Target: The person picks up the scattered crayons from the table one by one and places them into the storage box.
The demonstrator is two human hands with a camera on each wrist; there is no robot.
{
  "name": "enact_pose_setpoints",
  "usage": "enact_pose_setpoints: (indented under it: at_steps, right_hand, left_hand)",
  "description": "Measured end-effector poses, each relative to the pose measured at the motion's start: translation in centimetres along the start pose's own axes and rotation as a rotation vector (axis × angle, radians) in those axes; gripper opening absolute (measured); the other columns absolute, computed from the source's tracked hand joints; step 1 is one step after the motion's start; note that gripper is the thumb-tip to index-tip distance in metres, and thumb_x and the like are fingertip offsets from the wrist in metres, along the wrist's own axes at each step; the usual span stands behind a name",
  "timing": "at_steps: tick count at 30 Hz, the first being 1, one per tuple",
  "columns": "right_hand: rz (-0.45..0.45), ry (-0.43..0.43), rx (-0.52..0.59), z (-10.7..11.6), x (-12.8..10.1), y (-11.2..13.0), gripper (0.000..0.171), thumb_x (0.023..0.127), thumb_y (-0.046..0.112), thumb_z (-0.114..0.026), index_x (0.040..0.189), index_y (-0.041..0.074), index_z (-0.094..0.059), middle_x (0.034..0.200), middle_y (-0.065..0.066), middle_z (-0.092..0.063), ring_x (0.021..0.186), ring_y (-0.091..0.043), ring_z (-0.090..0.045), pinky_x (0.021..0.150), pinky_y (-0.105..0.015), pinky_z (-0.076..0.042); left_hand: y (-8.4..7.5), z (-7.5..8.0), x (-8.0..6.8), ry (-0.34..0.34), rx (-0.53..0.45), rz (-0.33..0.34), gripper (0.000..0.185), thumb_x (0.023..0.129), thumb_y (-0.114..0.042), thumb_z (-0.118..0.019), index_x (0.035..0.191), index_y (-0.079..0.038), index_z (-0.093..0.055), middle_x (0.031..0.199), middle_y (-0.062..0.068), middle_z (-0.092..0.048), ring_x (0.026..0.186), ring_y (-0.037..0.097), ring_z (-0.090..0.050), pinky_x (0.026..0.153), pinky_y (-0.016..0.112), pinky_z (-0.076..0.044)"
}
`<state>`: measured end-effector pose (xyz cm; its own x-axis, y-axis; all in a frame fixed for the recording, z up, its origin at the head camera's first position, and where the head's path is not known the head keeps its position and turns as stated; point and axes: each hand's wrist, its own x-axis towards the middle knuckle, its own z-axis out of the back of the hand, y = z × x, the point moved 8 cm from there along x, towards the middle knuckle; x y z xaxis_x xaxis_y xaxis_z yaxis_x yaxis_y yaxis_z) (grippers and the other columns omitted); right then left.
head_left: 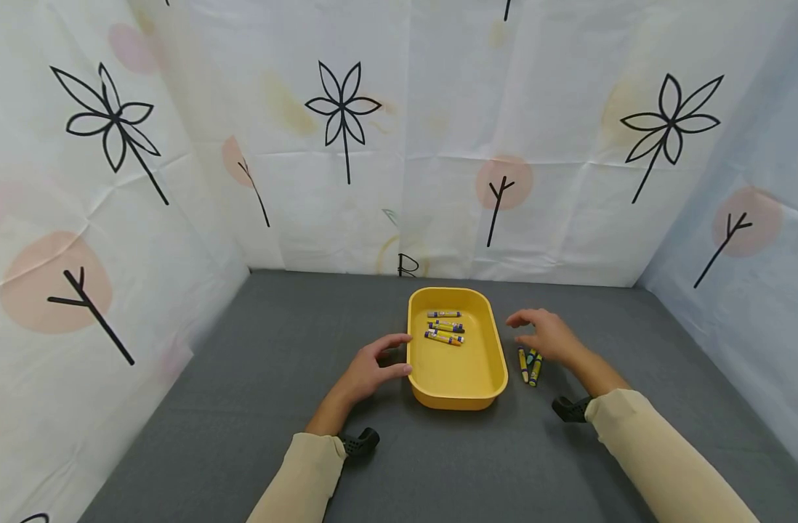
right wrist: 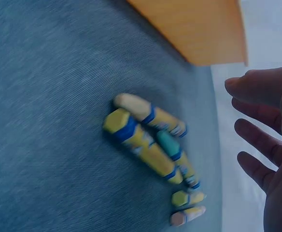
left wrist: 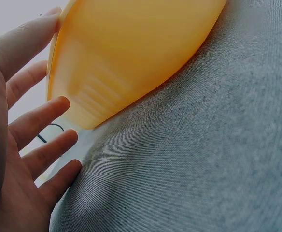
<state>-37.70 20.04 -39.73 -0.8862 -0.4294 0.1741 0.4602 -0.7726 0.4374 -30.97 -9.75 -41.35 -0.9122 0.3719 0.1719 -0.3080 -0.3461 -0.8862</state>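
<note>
A yellow plastic tray stands on the grey cloth, with several crayons lying crosswise inside toward its far half. At its left side is my left hand, thumb and fingertips touching the rim and the other fingers spread in the left wrist view. My right hand hovers just right of the tray, holding nothing, its fingers loosely bent. Below it, several more crayons lie loose on the cloth. Among these, the right wrist view shows a thick yellow crayon, a pale one and a teal-tipped one.
Dark grey cloth covers the table around the tray. White fabric with drawn flowers and trees hangs behind and along both sides. A black band sits at the left wrist and another at the right.
</note>
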Motion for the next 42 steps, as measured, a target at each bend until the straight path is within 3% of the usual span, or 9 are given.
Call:
enact_pose_setpoints:
  at_steps: [13,23,29,32,35,39,42]
  right_hand:
    - [0.015,0.118,0.028,-1.5,-1.6,-1.7,0.038,0.085,0.005,-0.073,0.121,-0.002,-0.063,0.118,-0.018,-0.064,0.110,-0.042,-0.055,0.091,-0.059,-0.044]
    - [0.025,0.167,-0.034,-2.1,-2.0,-2.1,0.048,0.083,0.024,-0.078,0.124,0.003,-0.063,0.120,-0.013,-0.063,0.108,-0.037,-0.050,0.091,-0.060,-0.040]
    - [0.033,0.138,-0.018,-2.0,-2.1,-1.7,0.047,0.082,0.018,-0.079,0.124,0.002,-0.063,0.121,-0.015,-0.062,0.112,-0.039,-0.050,0.095,-0.061,-0.038]
    - [0.037,0.107,-0.014,-1.9,-2.4,-1.3,0.048,0.082,0.016,-0.079,0.124,0.002,-0.062,0.122,-0.016,-0.060,0.116,-0.041,-0.049,0.101,-0.065,-0.031]
    - [0.042,0.054,0.004,-1.8,-2.8,-0.9,0.050,0.080,0.011,-0.080,0.126,0.002,-0.061,0.120,-0.016,-0.059,0.110,-0.038,-0.054,0.100,-0.065,-0.031]
    - [0.050,-0.024,0.048,-1.9,-3.4,-0.6,0.060,0.078,0.003,-0.080,0.133,0.003,-0.056,0.115,-0.014,-0.058,0.093,-0.026,-0.059,0.087,-0.052,-0.049]
    - [0.046,-0.069,0.112,-1.9,-3.6,-0.4,0.071,0.076,-0.003,-0.080,0.140,0.003,-0.048,0.115,-0.017,-0.055,0.088,-0.023,-0.061,0.074,-0.040,-0.055]
  left_hand:
    - [0.2,0.0,0.2,0.004,0.014,-0.036,0.053,0.089,-0.019,-0.072,0.137,-0.005,-0.054,0.141,0.011,-0.051,0.131,0.032,-0.044,0.108,0.052,-0.033]
    - [0.2,0.0,0.2,0.006,0.011,-0.030,0.052,0.089,-0.019,-0.072,0.137,-0.007,-0.054,0.142,0.011,-0.050,0.131,0.032,-0.044,0.108,0.052,-0.033]
    - [0.3,0.0,0.1,-0.007,0.007,-0.024,0.052,0.089,-0.018,-0.072,0.137,-0.008,-0.055,0.141,0.011,-0.050,0.130,0.033,-0.045,0.107,0.054,-0.034]
    - [0.4,0.0,0.2,-0.010,0.008,-0.030,0.052,0.089,-0.017,-0.072,0.137,-0.008,-0.055,0.141,0.011,-0.051,0.130,0.033,-0.045,0.106,0.054,-0.035]
    - [0.4,-0.1,0.2,-0.002,0.007,-0.041,0.052,0.089,-0.018,-0.072,0.137,-0.006,-0.054,0.141,0.011,-0.051,0.130,0.032,-0.045,0.107,0.053,-0.034]
    - [0.4,-0.1,0.3,0.007,0.003,-0.039,0.053,0.089,-0.019,-0.072,0.137,-0.006,-0.054,0.141,0.010,-0.051,0.131,0.031,-0.044,0.108,0.051,-0.033]
    - [0.4,-0.1,0.3,0.009,0.006,-0.031,0.053,0.089,-0.020,-0.072,0.137,-0.007,-0.054,0.141,0.010,-0.051,0.131,0.030,-0.044,0.109,0.051,-0.033]
